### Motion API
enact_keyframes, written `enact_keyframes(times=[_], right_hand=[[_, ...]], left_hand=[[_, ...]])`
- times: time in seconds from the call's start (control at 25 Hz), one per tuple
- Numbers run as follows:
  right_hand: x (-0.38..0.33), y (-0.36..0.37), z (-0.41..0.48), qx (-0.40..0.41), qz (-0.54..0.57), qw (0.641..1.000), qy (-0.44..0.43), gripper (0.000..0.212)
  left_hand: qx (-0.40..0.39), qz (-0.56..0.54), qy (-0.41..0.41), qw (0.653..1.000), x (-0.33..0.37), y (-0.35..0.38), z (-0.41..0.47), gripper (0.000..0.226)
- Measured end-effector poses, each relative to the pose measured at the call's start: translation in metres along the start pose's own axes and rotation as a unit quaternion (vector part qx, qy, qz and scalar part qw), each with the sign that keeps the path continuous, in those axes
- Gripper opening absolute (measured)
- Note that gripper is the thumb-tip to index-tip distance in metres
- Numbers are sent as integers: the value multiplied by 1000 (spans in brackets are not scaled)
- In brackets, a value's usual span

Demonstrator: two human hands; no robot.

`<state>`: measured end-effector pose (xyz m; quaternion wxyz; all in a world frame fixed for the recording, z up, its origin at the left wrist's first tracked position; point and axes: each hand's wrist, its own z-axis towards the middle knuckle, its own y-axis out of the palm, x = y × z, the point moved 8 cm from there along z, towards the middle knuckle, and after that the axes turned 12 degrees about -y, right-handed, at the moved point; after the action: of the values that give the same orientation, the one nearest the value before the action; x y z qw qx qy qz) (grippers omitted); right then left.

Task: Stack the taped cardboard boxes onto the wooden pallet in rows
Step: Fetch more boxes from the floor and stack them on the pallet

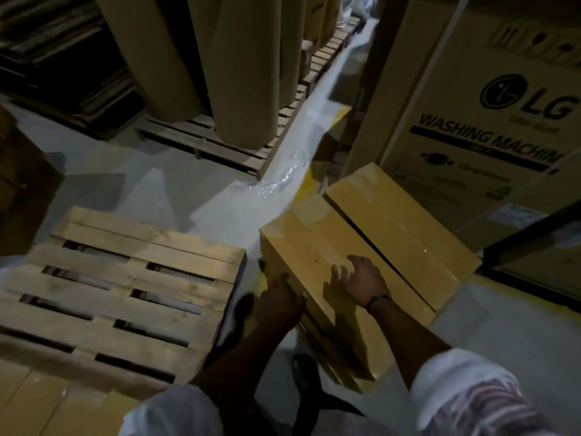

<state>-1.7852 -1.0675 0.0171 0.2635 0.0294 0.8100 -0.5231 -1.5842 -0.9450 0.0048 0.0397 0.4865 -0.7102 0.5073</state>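
Taped cardboard box (314, 243) sits directly under both hands, with glossy tape running along its top. The left hand (279, 302) clasps the box's left edge with its fingers curled down over the side, though blur hides how firm the hold is. The right hand (364, 280) rests flat on the lid, fingers spread and loose, gripping nothing. A dark wristband (379, 299) circles its wrist.

Just beyond the right hand lies a 2nd taped box (402, 221), with a thin dark gap between the 2. The wooden pallet (125, 278) sits left of the left hand, near the held box but apart from it, with a strip of grey floor (176, 190) beyond.

Nearer the person than the left hand, at the pallet's near edge, are more taped boxes (47, 404); I cannot tell whether they rest on the pallet. Far beyond the right hand stands a tall washing machine carton (471, 121). Far beyond the left hand, brown rolls (245, 73) stand upright on a darker pallet (213, 143).
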Motion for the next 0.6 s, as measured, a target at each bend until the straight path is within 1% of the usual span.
enact_keyframes(times=[0.04, 0.12, 0.2, 0.32, 0.4, 0.48, 0.6], right_hand=[[11, -1, 13, -10, -4, 1000, 12, 55], [35, -2, 42, -37, -14, 999, 19, 59], [56, 2, 68, -68, -45, 997, 2, 68], [77, 2, 103, -98, -82, 991, -39, 70], [91, 6, 118, -115, -103, 986, -60, 67], [111, 9, 133, -131, -118, 982, -62, 68], [133, 15, 142, -151, -130, 978, -59, 70]], left_hand=[[5, 5, -18, 1000, 1, 10, 13, 72], [18, 20, -25, 999, 10, 30, 33, 77], [18, 8, -46, 999, 23, 47, 38, 80], [-1, -2, -93, 996, 37, 80, 51, 88], [-41, -2, -118, 992, 43, 109, 54, 85], [-63, -56, -165, 983, 46, 129, 58, 80], [-66, -143, -222, 962, 46, 144, 62, 74]])
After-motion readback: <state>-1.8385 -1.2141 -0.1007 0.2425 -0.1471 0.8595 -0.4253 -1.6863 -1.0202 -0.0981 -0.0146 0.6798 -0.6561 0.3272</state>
